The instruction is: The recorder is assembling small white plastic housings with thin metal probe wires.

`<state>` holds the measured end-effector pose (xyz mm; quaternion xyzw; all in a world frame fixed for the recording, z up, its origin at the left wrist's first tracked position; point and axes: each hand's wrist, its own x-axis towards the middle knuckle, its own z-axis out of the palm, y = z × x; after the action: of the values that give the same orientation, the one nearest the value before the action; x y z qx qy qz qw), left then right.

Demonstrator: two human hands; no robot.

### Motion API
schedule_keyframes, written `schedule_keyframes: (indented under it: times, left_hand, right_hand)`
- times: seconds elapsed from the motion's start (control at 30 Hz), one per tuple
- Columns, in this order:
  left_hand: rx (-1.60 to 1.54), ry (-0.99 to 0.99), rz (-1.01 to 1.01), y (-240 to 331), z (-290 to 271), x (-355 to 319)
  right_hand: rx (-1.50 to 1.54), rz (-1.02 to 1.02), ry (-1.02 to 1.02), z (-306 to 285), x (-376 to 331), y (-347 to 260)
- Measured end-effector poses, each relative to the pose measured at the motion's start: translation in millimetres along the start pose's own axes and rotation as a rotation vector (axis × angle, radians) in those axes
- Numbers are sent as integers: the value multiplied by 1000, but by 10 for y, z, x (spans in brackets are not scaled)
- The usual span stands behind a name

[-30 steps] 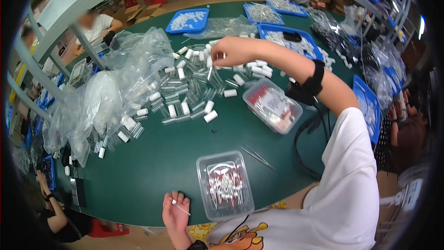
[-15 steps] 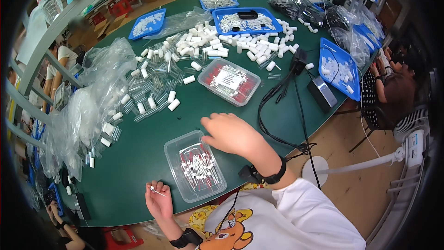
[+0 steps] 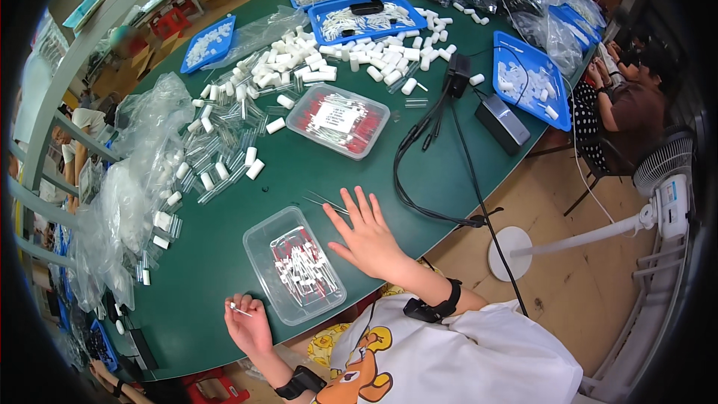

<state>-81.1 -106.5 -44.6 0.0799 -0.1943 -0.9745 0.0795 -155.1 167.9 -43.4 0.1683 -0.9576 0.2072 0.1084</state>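
Small white stick (image 3: 241, 310) (left hand (image 3: 249, 325))

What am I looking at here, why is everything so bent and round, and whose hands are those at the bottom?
This picture comes from a wide fisheye camera worn on a person's head, looking down at their own hands; that lens bends straight edges near the rim. No machine is involved, just two bare hands. The left hand pinches a small thin white stick near the table's edge. The right hand lies flat and open on the green table, touching thin needle-like pieces. Between the hands sits a clear plastic tray of small red and white parts. Farther off is a lidded clear box with red contents, loose white caps, clear tubes, blue trays and plastic bags. A black cable crosses the table. Another person sits at right, beside a white fan.
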Motion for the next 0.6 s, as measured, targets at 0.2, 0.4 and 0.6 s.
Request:
schedule_keyframes:
  times: [0.2, 0.4, 0.6]
  left_hand:
    - [6, -5, -10, 13, -5, -5]
    - [31, -19, -14, 26, -33, 40]
    - [39, -9, -6, 21, -26, 2]
  right_hand:
    - [-25, -9, 60, 27, -12, -15]
    - [154, -34, 96, -89, -38, 37]
    - [1277, 94, -175, -685, -583, 330]
